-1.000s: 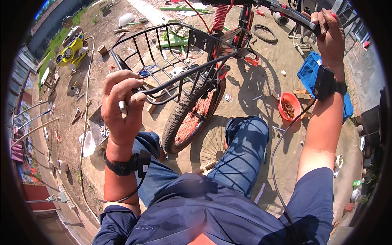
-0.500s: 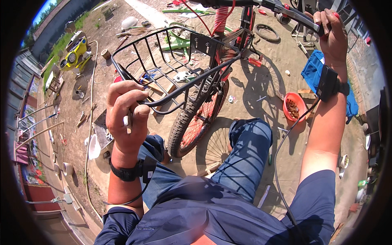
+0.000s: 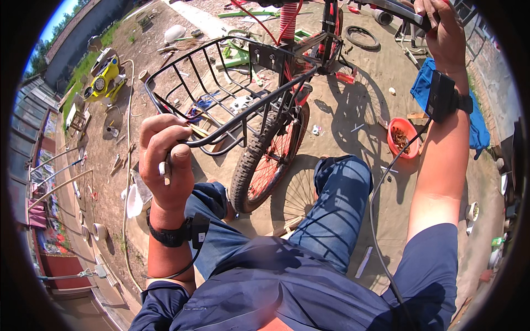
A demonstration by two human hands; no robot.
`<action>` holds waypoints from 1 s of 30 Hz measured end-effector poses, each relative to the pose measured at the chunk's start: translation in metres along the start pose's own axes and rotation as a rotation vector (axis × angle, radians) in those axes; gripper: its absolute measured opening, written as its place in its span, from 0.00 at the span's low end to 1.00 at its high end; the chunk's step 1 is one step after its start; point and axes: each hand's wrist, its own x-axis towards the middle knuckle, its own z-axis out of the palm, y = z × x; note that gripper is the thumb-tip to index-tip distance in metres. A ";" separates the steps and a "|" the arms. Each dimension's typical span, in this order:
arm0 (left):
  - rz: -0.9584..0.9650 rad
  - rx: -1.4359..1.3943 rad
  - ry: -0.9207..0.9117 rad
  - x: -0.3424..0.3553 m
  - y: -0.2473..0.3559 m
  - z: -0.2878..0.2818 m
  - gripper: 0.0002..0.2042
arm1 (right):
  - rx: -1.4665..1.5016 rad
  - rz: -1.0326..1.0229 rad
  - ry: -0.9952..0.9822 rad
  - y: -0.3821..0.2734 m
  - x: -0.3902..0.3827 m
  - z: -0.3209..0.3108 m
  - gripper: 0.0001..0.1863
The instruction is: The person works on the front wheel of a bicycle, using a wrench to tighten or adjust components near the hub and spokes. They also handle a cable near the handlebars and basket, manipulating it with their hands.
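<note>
Left hand [image 3: 165, 151] gripping basket [image 3: 243, 117] (black metal); right hand [image 3: 443, 36], handlebar [image 3: 406, 13].

Littered tan-brown ground [image 3: 393, 212].
Carries bike front wheel [image 3: 243, 185] mid-surface, loose tire [image 3: 358, 45] toward far edge, orange basin [image 3: 407, 151] of brown bits [image 3: 400, 137] toward right edge, hose [image 3: 130, 151] along left side, yellow wheeled item [image 3: 102, 83] toward far-left corner.

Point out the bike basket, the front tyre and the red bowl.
Bike basket [image 3: 243, 118], head view: on its thick black rim.
Front tyre [image 3: 243, 175], head view: on its knobbly tread.
Red bowl [image 3: 402, 122], head view: on its upper rim.
</note>
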 end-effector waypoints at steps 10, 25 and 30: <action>0.011 0.031 0.008 -0.001 0.004 0.003 0.14 | 0.107 0.013 -0.083 0.007 0.007 -0.008 0.08; -0.046 0.000 0.049 -0.008 0.001 0.009 0.20 | 0.073 -0.022 -0.079 0.013 0.007 -0.020 0.08; -0.036 0.021 0.059 -0.008 0.001 0.011 0.22 | 0.106 -0.053 -0.120 0.016 0.008 -0.024 0.08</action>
